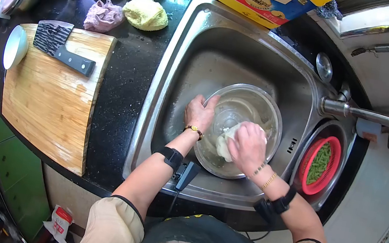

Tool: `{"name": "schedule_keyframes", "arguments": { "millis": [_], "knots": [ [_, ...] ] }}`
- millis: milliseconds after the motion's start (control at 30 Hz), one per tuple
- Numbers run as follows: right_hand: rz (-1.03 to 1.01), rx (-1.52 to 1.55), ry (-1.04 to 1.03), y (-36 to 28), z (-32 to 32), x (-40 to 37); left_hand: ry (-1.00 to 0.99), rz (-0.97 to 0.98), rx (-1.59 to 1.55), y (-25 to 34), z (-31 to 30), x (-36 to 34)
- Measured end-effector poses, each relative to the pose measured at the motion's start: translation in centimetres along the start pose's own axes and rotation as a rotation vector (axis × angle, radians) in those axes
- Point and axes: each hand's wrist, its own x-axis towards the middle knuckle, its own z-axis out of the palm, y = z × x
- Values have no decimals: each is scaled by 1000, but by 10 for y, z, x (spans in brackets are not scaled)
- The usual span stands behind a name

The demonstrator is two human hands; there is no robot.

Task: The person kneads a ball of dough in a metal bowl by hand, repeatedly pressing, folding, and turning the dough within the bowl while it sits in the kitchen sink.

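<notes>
A round metal bowl (276,115) sits in the steel sink (206,51), with pale residue or cloudy liquid inside. My left hand (199,113) grips the bowl's left rim, thumb toward the inside. Inside the bowl, my right hand (249,146) is closed on a whitish cloth (225,143), pressed near the bowl's lower middle. The hand covers part of the cloth.
Left of the sink lies a cutting board (47,107) with a cleaver (73,59) and a white bowl (16,48). Two cloths, purple (104,16) and yellow (145,14), lie behind. A faucet (360,114) and red basket of green vegetables (306,163) are right.
</notes>
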Motion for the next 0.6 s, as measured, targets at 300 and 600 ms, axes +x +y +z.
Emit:
{"name": "schedule_keyframes", "arguments": {
  "millis": [300, 600],
  "knots": [
    [-18, -118, -123, 13, 5, -15, -13, -45, -37, 0, 3, 0],
    [-196, -49, -202, 16, 40, -33, 48, -38, -15, -1, 9, -1]
  ]
}}
